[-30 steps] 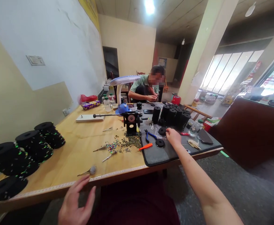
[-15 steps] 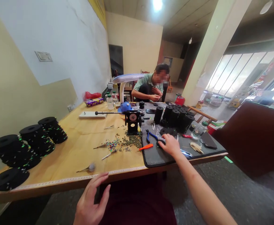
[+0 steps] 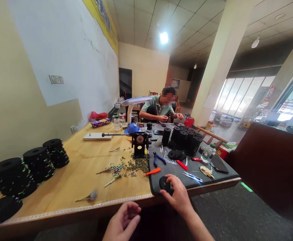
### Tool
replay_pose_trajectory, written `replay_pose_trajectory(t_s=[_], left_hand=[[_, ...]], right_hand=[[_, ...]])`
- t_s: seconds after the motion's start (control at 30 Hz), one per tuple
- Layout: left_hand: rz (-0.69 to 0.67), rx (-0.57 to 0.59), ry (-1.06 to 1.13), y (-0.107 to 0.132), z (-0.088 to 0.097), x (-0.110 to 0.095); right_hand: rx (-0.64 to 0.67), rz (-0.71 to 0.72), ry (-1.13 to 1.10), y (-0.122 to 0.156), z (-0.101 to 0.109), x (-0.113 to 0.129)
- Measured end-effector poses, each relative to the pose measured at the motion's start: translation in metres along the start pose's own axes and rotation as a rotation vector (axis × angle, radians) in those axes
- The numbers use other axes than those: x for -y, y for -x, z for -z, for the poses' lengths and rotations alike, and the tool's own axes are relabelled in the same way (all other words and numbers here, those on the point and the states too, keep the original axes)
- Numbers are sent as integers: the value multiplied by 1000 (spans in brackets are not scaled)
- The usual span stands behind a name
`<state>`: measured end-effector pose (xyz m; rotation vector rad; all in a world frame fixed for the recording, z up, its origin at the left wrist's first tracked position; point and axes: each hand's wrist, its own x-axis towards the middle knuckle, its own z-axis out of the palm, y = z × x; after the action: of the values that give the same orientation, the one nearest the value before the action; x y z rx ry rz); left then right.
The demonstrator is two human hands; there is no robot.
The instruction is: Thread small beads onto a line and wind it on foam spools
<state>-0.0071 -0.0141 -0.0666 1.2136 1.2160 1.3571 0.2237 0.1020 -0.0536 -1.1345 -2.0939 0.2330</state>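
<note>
My right hand (image 3: 179, 197) grips a flat black spool disc (image 3: 164, 183) at the near edge of the dark grey mat (image 3: 206, 182). My left hand (image 3: 123, 222) hovers below the table's front edge with its fingers curled and nothing visible in them. On the mat lie an orange-handled tool (image 3: 153, 171), blue pliers (image 3: 158, 158), a red-handled tool (image 3: 181, 164) and scissors (image 3: 193, 176). More black discs (image 3: 176, 154) and upright black spools (image 3: 184, 138) stand farther back. A small black winding machine (image 3: 139, 144) sits mid-table.
Stacks of black spools with green flecks (image 3: 27, 169) line the left of the wooden table (image 3: 68, 174). Loose beads and small metal parts (image 3: 130, 165) lie scattered. A desk lamp (image 3: 133, 110) stands farther back. Another person (image 3: 161, 107) sits working at the far end.
My right hand drew back from the mat's middle to its near edge, bringing a black disc with it. My left hand moved right and its fingers curled. The view tilted upward.
</note>
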Motion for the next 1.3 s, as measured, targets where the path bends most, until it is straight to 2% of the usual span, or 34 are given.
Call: replay_pose_trajectory(t_s=[0.07, 0.13, 0.27, 0.33, 0.47, 0.53, 0.6, 0.7, 0.83, 0.93, 1.03, 1.13, 1.23, 1.3], left_hand=[[177, 59, 156, -6, -15, 0], [282, 96, 244, -11, -26, 1], [245, 88, 253, -13, -31, 3], [243, 61, 234, -11, -28, 3], [279, 58, 224, -4, -22, 3], [304, 60, 273, -2, -19, 1], [354, 37, 361, 0, -17, -1], [420, 2, 503, 2, -12, -5], [496, -65, 642, 4, -4, -2], [548, -127, 718, 6, 1, 2], [568, -140, 748, 7, 5, 3], [563, -143, 753, 7, 4, 2], [574, -104, 777, 7, -1, 2], [577, -51, 804, 7, -7, 3]], right_hand=[[1, 7, -140, 24, -8, 20], [8, 11, -242, 43, -16, 36], [23, -20, -427, 66, -31, 54], [11, -145, -536, 71, -37, 57], [47, -507, -831, 78, -48, 59], [112, -588, -988, 80, -52, 61], [156, -595, -1079, 81, -53, 63], [213, -574, -1053, 81, -49, 69], [340, -498, -874, 83, -46, 73], [377, -452, -788, 88, -48, 69], [352, -500, -785, 87, -49, 65], [299, -548, -873, 79, -44, 67], [227, -470, -934, 70, -42, 78], [189, -413, -896, 66, -45, 87]])
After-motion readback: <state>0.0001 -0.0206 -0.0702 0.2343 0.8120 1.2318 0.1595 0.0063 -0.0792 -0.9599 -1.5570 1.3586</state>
